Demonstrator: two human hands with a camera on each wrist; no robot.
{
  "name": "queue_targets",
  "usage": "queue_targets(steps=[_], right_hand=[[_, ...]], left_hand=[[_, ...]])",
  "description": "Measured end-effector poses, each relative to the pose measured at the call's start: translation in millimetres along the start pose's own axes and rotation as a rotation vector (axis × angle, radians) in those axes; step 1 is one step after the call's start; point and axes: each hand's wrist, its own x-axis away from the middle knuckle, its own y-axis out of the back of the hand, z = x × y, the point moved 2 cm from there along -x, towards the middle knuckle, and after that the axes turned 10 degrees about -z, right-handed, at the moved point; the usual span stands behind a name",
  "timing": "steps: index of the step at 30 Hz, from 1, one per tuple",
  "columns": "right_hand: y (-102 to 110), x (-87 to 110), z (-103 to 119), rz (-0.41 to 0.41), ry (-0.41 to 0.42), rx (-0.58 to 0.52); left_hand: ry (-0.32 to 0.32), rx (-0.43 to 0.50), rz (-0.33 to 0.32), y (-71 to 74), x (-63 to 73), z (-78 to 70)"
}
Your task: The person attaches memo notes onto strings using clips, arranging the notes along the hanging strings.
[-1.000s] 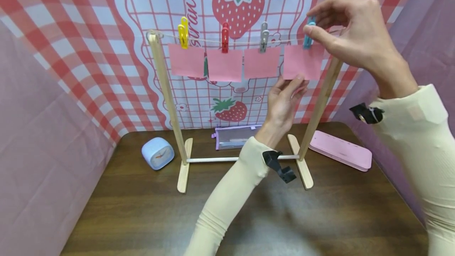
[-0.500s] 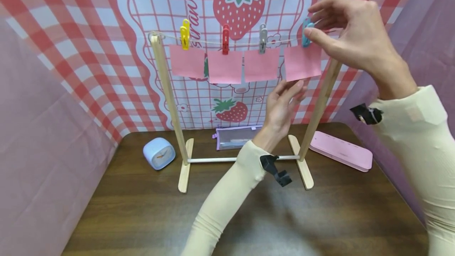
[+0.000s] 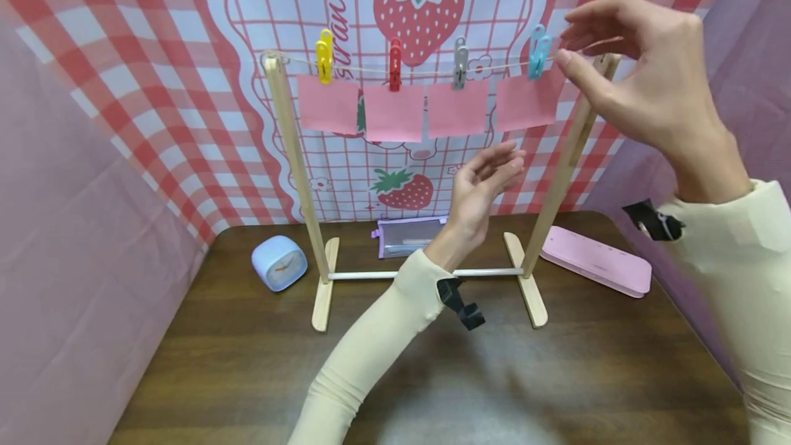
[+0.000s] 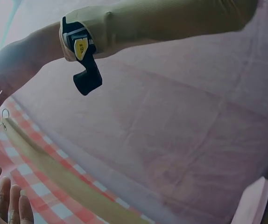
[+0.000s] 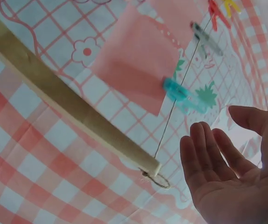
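Note:
A pink paper square (image 3: pixel 526 103) hangs tilted from the string under a light blue clothespin (image 3: pixel 539 53). Just right of that clothespin is my right hand (image 3: pixel 649 74), fingers and thumb apart with nothing between them; the right wrist view shows the gap to the clothespin (image 5: pixel 183 95). Below the paper, my left hand (image 3: pixel 478 191) hovers with relaxed fingers, touching nothing. Along the same string, yellow (image 3: pixel 324 57), red (image 3: pixel 395 66) and grey (image 3: pixel 460 62) clothespins each hold another pink paper square. The left wrist view catches my left fingers (image 4: pixel 13 203) at its lower left corner.
A wooden stand (image 3: pixel 296 170) with two posts carries the string, its white crossbar (image 3: pixel 364 275) low over the table (image 3: pixel 247 362). Around it lie a light blue clock (image 3: pixel 279 263), a purple-edged mesh pouch (image 3: pixel 408 235) and a pink case (image 3: pixel 596 261). A strawberry-print cloth hangs behind.
My right hand has let go of the light blue clothespin and drawn away to the right. My left hand has left the paper's lower edge and moved down and left.

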Motion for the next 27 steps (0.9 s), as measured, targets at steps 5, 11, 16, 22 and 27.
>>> queue_targets(steps=[5, 11, 16, 22, 27], right_hand=[[1.8, 17.7, 6.8, -0.005, 0.071, -0.065], [0.1, 42.2, 11.8, 0.035, 0.053, -0.065], [-2.9, 62.4, 10.3, 0.105, 0.074, -0.058], [-8.3, 89.2, 0.9, 0.185, 0.086, -0.034], [-15.7, 112.0, -6.9, 0.248, 0.107, 0.005]], left_hand=[[-0.056, -0.114, 0.055, 10.8, 11.1, -4.0], [-0.132, -0.274, 0.129, 27.5, 23.7, -12.1], [-0.203, -0.429, 0.164, 47.5, 32.3, -22.1], [-0.199, -0.536, 0.172, 79.0, 46.2, -35.3], [-0.174, -0.649, 0.157, 106.8, 60.4, -43.5]])
